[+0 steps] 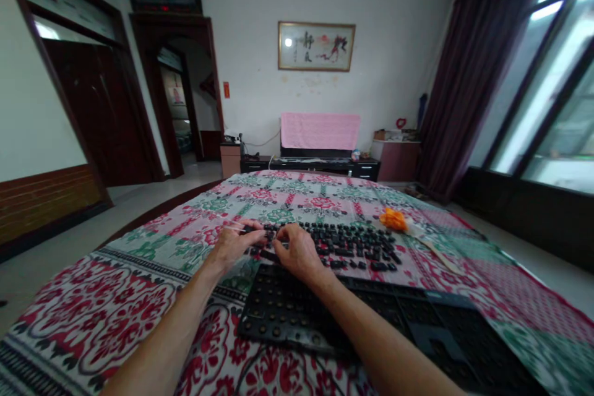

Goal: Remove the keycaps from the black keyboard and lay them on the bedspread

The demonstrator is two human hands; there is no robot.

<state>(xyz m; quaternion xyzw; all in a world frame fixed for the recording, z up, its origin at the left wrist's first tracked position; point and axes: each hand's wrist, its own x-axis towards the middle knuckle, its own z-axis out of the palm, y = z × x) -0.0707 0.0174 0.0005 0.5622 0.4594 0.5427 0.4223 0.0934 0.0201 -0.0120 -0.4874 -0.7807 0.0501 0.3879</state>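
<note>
My left hand (234, 246) and right hand (297, 252) pinch small black keycaps (352, 244), laid in rows on the patterned cloth (139, 297) beyond the stripped keyboard (288, 312). They look light, hard, slippery; I'd grip the sides.

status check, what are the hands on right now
Left hand and right hand together on the loose black keycaps. Stripped keyboard base just below. Orange object lies apart.

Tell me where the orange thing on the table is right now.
The orange thing lies on the patterned tablecloth, toward the right and far side, just past the right end of the loose black keycaps.
</note>
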